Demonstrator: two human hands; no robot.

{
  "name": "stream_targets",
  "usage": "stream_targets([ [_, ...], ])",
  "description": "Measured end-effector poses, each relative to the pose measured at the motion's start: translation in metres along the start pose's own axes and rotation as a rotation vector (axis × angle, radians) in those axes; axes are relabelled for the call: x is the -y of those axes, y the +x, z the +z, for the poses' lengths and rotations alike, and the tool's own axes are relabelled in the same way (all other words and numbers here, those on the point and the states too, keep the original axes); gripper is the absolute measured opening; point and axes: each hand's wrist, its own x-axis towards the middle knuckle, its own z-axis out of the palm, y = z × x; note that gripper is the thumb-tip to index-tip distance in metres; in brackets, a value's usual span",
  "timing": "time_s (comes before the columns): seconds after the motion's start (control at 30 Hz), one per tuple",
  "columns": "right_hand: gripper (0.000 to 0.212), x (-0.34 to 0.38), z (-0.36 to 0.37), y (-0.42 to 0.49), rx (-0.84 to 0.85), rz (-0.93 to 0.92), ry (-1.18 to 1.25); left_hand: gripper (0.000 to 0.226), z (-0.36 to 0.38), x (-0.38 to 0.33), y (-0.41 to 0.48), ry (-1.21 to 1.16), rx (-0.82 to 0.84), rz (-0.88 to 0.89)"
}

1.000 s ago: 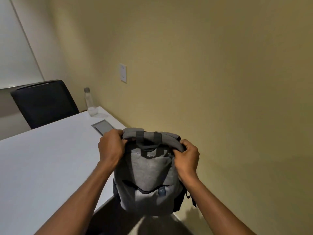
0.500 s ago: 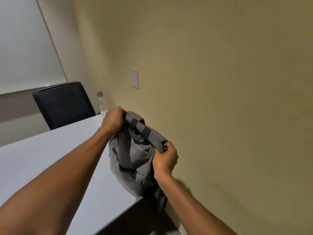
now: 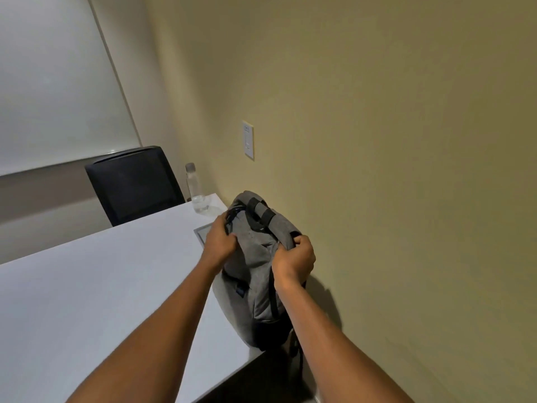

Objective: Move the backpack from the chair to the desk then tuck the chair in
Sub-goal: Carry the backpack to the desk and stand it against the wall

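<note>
A grey backpack (image 3: 258, 274) with dark straps lies over the right edge of the white desk (image 3: 101, 286), next to the yellow wall. Its bottom end reaches the desk's near right corner. My left hand (image 3: 219, 242) grips the top left of the backpack. My right hand (image 3: 295, 263) is closed on its top right edge by the handle. The chair the backpack came from is out of view.
A black chair (image 3: 133, 184) stands at the desk's far side. A clear water bottle (image 3: 196, 189) stands at the far right corner. A grey flush panel (image 3: 203, 232) sits in the desktop, partly behind my left hand. A wall plate (image 3: 248, 140) is above.
The backpack has gone from hanging beside the desk's corner to lying on the desk along the wall. Both hands kept their hold, and my view swung left and up.
</note>
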Motion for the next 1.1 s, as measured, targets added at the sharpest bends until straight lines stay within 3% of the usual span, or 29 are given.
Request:
stream_targets([
  [0.13,0.016,0.007,0.002,0.026,-0.011,0.032,-0.026,0.042,0.029,0.058,-0.043,-0.030,-0.057,-0.157],
  [0.37,0.023,0.001,-0.013,0.062,0.015,-0.084,-0.078,0.082,0.095,0.106,-0.098,-0.103,0.162,-0.318],
  [0.53,0.042,-0.009,-0.035,0.082,0.103,-0.150,-0.123,0.093,0.111,0.105,-0.086,-0.196,0.260,-0.321],
  [0.83,0.061,-0.020,-0.060,0.039,0.161,-0.314,-0.254,0.095,0.086,0.080,-0.078,-0.065,0.471,-0.321],
  [1.1,0.071,-0.031,-0.098,0.004,0.234,-0.400,-0.450,0.092,0.059,0.074,-0.114,-0.078,0.476,-0.227],
])
